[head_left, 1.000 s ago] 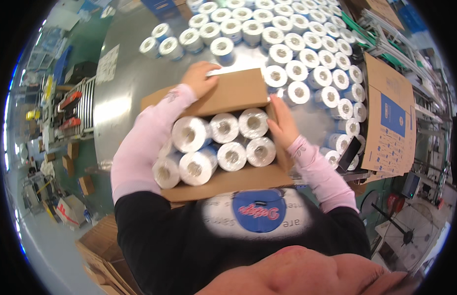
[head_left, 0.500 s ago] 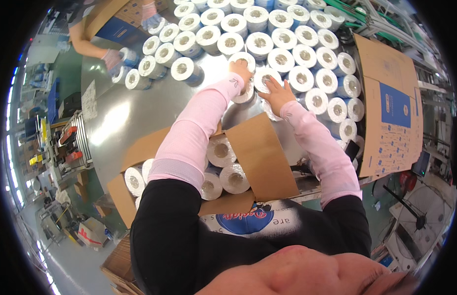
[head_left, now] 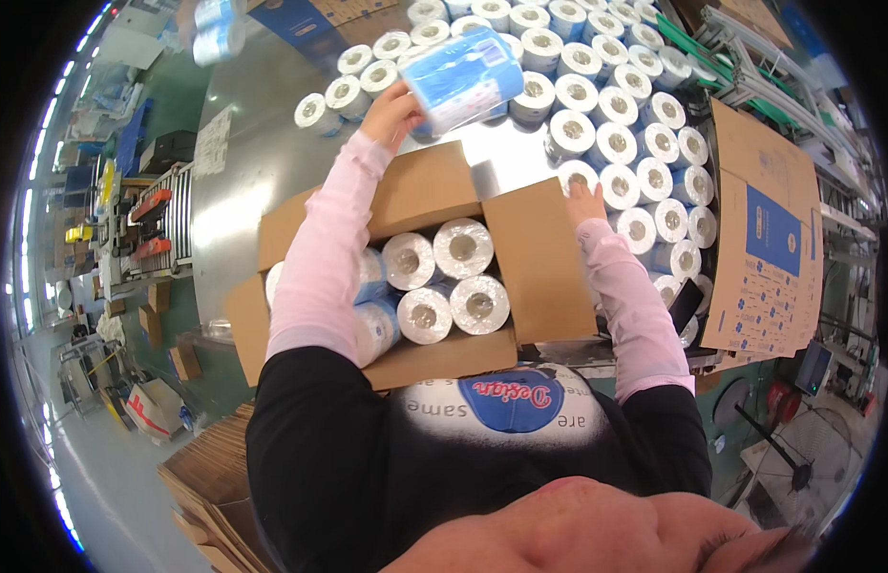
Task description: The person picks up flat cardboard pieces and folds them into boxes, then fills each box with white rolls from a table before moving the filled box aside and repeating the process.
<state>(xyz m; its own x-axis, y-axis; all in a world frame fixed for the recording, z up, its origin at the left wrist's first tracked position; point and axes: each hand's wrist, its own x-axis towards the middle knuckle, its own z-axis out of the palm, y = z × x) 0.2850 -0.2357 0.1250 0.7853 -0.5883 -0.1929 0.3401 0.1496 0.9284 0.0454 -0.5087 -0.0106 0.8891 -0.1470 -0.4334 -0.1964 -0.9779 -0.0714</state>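
Note:
My left hand point(head_left: 392, 116) is closed on the near end of a plastic-wrapped paper roll point(head_left: 465, 80), which it holds tilted on its side above the table, its blue-and-white wrapper showing. On the right, my right hand point(head_left: 585, 202) has its fingers on a standing paper roll point(head_left: 579, 176) at the near edge of the group; the thumb side is partly hidden. Close in front of me stands an open cardboard box point(head_left: 420, 183) with its flaps spread. Inside it, several upright wrapped rolls point(head_left: 480, 304) show their white ends; my left forearm covers its left part.
Many wrapped rolls point(head_left: 616, 143) stand close together on the metal table point(head_left: 243, 181). A printed cardboard box point(head_left: 764, 248) borders them on the right, beside green rails point(head_left: 697, 43). Blurred rolls point(head_left: 218, 38) show at the upper left, near another blue-printed box point(head_left: 296, 29). Stacked flat cardboard point(head_left: 210, 477) lies lower left.
My left hand has lifted a roll off the table and brought it left, tilted. My right hand has shifted right to another roll. The co-worker's hands have left the view.

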